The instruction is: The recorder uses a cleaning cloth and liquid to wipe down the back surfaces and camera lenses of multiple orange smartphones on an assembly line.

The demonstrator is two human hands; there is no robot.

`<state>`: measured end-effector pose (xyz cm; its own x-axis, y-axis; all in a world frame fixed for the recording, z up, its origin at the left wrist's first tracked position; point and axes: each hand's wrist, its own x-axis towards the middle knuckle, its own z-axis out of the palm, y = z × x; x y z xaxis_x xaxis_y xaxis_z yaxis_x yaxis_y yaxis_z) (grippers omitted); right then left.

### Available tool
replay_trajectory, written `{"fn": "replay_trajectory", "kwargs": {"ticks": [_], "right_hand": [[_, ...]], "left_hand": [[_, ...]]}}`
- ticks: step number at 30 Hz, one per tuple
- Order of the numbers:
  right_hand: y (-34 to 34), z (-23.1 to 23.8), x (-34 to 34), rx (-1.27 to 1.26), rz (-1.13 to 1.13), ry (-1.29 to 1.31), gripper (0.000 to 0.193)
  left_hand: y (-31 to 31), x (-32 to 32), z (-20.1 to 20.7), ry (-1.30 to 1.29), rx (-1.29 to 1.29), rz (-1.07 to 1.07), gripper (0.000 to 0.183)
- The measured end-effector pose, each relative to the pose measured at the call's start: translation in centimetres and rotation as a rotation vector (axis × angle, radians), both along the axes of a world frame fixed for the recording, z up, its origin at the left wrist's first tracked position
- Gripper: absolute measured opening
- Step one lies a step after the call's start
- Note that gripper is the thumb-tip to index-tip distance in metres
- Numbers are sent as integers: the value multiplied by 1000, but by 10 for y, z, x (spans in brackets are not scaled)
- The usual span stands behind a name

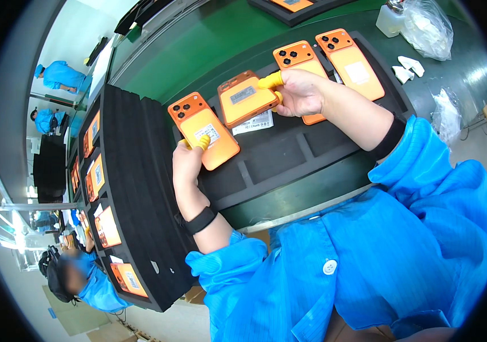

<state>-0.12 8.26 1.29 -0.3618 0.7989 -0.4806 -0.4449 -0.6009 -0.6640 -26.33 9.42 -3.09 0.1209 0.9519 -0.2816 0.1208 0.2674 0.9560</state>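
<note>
My left hand (187, 162), with yellow finger cots, grips an orange phone (215, 151) by its lower left edge, thumb on the back near a white label. The phone's three-lens camera block faces up. My right hand (303, 94), also in yellow finger cots, pinches a second orange phone (240, 105) by its right side; this one is tilted and bears a grey label. Beneath it a white printed slip (254, 124) shows in the black foam tray (277, 151). Two more orange phones, one partly behind my right hand (295, 54) and one farther right (352, 65), lie in the tray.
To the left rises a stack of black foam trays (141, 142), orange phones in its top one. Clear plastic bags (428, 28), a small bottle (390, 23) and white scraps (407, 68) lie on the green table (357, 17) at right. Several people in blue work at far left.
</note>
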Motion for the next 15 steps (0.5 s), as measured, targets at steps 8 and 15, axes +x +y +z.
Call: {"fn": "replay_trajectory", "kwargs": {"ticks": [8, 15], "right_hand": [[1, -5, 3, 12, 40, 13, 18], [0, -3, 3, 9, 19, -17, 21]], "left_hand": [[-33, 45, 31, 154, 341, 34, 32], [-23, 76, 11, -715, 26, -143, 27]]}}
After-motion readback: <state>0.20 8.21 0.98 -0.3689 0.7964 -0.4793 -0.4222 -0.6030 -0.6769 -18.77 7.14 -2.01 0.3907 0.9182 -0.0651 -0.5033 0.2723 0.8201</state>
